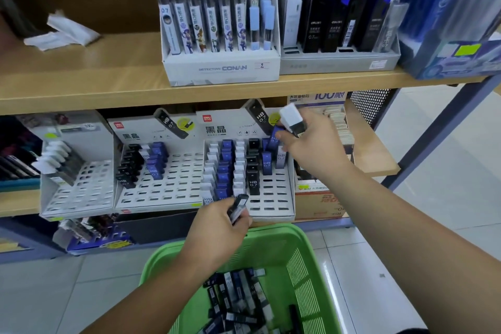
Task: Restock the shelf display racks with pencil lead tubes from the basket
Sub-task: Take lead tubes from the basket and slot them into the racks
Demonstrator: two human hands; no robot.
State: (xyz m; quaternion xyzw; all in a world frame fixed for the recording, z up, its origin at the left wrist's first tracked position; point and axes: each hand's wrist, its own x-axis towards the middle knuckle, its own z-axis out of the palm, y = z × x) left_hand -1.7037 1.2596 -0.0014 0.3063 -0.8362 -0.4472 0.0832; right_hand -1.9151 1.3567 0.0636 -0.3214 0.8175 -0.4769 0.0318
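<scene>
Left hand: left hand (217, 228) curled round a dark tube (239, 207), thumb on top. It sits just above the basket's far rim, at the front edge of the right rack.
Right hand: right hand (311, 149) up at that rack's back-right corner. Fingertips pinch a blue tube (275, 138) over the rear slots; a white-capped tube (293, 120) is gripped higher in the same hand.
Right rack: right rack (271, 199), white slotted card. White, blue & black tubes stand in cols on the left side, a few blue/pale ones at back right, open slots showing at front right.
Mid rack: mid rack (173, 184), touching the right one. Black + blue tubes at back left only.
Left rack: left rack (81, 192), white-capped tubes bunched at top left.
Shelving: all 3 racks sit side by side on the lower shelf, w/ a wooden upper shelf (81, 73) above.
Upper stock: Conan box (222, 69) w/ tall tubes, coloured caps. Grey tray (339, 62) just beside it w/ black packs.
Floor: pale glossy tiles (447, 198).
Basket: green basket (271, 238) below the hands, btwn the forearms. Loose pile of dark lead tubes (238, 298) in the bottom.
</scene>
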